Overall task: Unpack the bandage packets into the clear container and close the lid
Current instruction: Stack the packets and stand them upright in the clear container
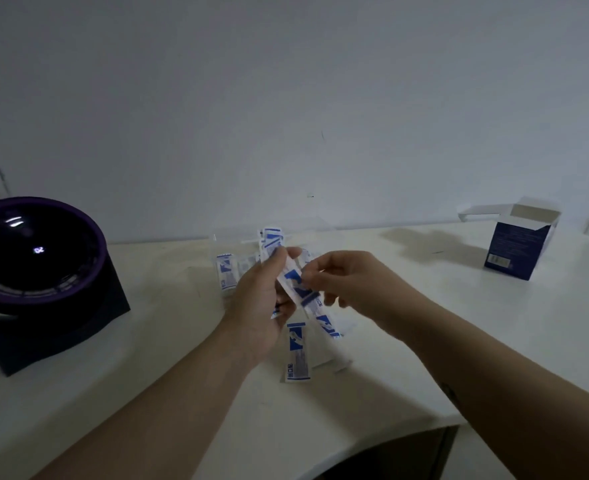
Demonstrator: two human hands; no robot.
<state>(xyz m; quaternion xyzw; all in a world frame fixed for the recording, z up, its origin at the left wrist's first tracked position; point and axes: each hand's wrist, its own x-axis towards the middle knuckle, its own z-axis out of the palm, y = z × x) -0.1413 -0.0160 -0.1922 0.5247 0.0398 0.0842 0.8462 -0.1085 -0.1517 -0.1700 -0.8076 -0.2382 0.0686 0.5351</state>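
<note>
At frame centre, the left hand is gripping fanned bandage packets while the right hand is pinching one; squaring them first would probably ease dropping them into the faint clear container just above.

White-and-blue bandage packets, some aloft, others flat by clear container

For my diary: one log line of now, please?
left hand: holds bandage packets | right hand: pinches one | blue carton: open, upright
</note>
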